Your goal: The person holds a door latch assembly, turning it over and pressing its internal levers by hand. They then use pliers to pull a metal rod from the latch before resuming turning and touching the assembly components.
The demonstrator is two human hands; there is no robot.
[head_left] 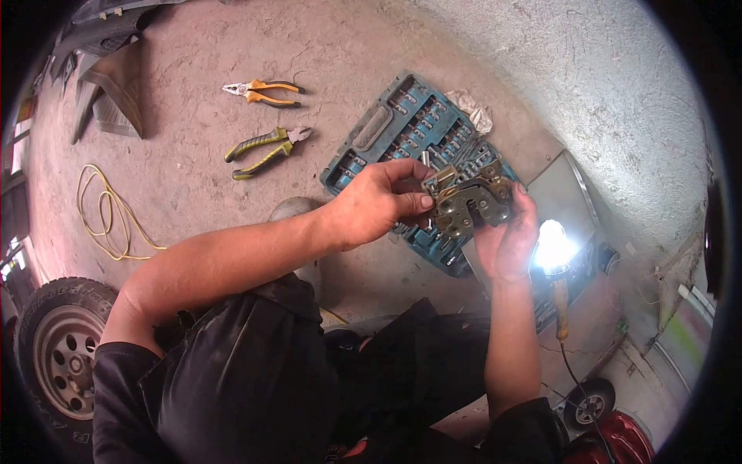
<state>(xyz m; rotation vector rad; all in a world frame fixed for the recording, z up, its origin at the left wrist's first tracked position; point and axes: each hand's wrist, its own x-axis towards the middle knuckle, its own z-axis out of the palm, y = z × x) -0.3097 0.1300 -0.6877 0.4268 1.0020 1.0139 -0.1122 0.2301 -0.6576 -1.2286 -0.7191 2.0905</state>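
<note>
A greasy metal door latch (473, 203), with riveted plates and a dark slotted piece, is held over the tool case. Its right side and underside rest in the fingers and palm of my right hand (508, 241), closed around it. My left hand (375, 203) reaches in from the left, thumb and forefinger pinched at the latch's left edge. Part of those left fingertips is hidden behind the metal. Just below lies the open blue socket case (371, 130), with rows of sockets and bits.
Combination pliers (267, 93) and yellow-green side cutters (269, 151) lie on the concrete floor. A lit work lamp (558, 255) with a cord stands right of my right hand. Further left are a coiled yellow cord (108, 209) and a wheel (69, 359). A rough wall (610, 93) bounds the right.
</note>
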